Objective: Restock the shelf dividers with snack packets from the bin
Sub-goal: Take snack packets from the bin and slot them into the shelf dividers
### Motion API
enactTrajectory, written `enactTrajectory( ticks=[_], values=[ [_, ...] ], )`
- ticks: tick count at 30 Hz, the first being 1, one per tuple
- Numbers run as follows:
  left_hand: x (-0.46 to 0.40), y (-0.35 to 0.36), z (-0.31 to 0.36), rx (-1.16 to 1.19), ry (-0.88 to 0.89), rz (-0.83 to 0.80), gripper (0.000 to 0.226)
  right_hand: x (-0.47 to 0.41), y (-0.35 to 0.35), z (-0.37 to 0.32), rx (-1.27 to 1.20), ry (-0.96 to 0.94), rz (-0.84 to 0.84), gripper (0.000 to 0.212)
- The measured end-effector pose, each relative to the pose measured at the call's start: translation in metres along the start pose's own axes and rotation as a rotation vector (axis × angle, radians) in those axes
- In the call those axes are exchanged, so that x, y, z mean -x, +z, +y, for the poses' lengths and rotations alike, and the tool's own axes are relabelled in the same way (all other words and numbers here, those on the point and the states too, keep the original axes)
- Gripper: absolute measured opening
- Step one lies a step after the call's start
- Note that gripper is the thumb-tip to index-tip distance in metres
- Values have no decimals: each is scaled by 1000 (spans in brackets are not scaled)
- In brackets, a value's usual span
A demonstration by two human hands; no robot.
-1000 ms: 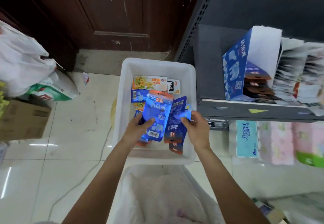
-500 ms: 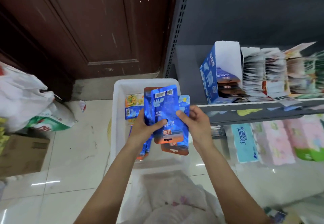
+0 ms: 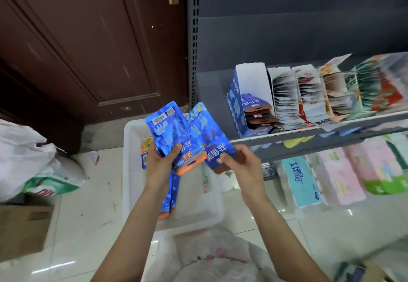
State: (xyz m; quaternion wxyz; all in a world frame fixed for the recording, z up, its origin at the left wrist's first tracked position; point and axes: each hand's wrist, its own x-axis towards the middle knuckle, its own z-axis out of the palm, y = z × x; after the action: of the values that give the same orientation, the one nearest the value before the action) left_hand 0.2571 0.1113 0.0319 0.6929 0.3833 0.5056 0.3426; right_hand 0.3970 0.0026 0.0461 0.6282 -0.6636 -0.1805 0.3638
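My left hand (image 3: 162, 162) grips a stack of blue snack packets (image 3: 171, 133) with orange ends, held above the white plastic bin (image 3: 130, 171). My right hand (image 3: 242, 162) pinches another blue packet (image 3: 209, 136) just to the right of that stack. More packets (image 3: 146, 149) lie inside the bin under my left hand. On the grey shelf (image 3: 287, 133) to the right stands a blue-and-white display box (image 3: 237, 105) holding a few of the same packets.
Rows of other snack packets in white dividers (image 3: 309, 96) fill the shelf to the right. Tissue packs (image 3: 331, 175) sit on the lower level. A brown door (image 3: 88, 49) is behind the bin. White bags (image 3: 28, 160) and a cardboard box (image 3: 22, 226) lie at left.
Both hands have lifted the blue packets out of the bin and up toward the shelf. My right hand has drawn one packet apart from the stack, to the right.
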Motion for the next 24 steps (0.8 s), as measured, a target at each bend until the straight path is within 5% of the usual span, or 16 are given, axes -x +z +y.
enactTrajectory(
  ticks=[9,14,17,20,24],
  values=[
    [-18,33,16,-153,95,14,44,-56,-75,-83,214,-448,237,11],
    [-21,67,38,-322,189,-70,49,-107,-84,-110,796,-869,401,15],
    [-19,76,44,-363,208,-92,55,-146,-77,-91,1170,-957,225,12],
    [-20,79,45,-408,223,-75,58,-174,-69,-61,1438,-843,-45,18],
    [-22,83,44,-456,247,-68,59,-166,-68,-53,1336,-616,-286,42]
  ],
)
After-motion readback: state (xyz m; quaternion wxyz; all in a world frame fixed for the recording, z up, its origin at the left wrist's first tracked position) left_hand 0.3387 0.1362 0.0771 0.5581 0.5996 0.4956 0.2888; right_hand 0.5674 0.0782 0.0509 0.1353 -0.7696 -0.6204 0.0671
